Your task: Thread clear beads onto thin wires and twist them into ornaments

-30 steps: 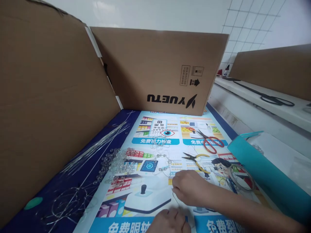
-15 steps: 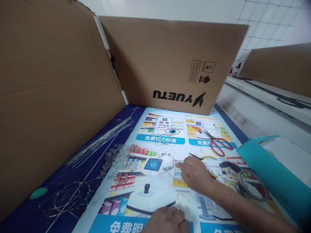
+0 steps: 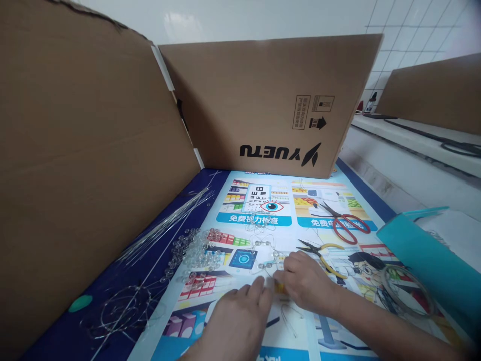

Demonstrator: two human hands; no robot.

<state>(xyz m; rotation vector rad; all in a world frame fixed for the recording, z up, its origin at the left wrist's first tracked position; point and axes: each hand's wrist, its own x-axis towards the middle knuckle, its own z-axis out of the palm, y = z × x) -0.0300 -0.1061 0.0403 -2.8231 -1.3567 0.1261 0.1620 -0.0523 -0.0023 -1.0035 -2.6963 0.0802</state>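
Observation:
A thin wire strung with clear beads (image 3: 266, 265) lies in a small loop in mid-view. My right hand (image 3: 306, 281) is closed at the loop's right lower side, thumb and forefinger pinching the wire. Close by on the left, my left hand (image 3: 240, 313) has its back up and its fingers bent together near the wire's lower end. Its thumb is hidden, and whatever its fingertips hold cannot be made out. Yellow-handled pliers (image 3: 326, 254) lie just beyond my right hand, their jaws pointing left.
Loose clear beads (image 3: 195, 255) are heaped on the left. Straight wires (image 3: 169, 223) and tangled wire (image 3: 126, 311) lie nearby. Red-handled scissors (image 3: 345, 225), a wire coil (image 3: 408, 291) and a teal box (image 3: 424, 260) are on the right. Cardboard panels (image 3: 270, 100) stand behind and left.
My left hand has moved up and forward, close to my right hand. My right hand has shifted slightly down and right, uncovering more of the pliers. The view has shifted a little.

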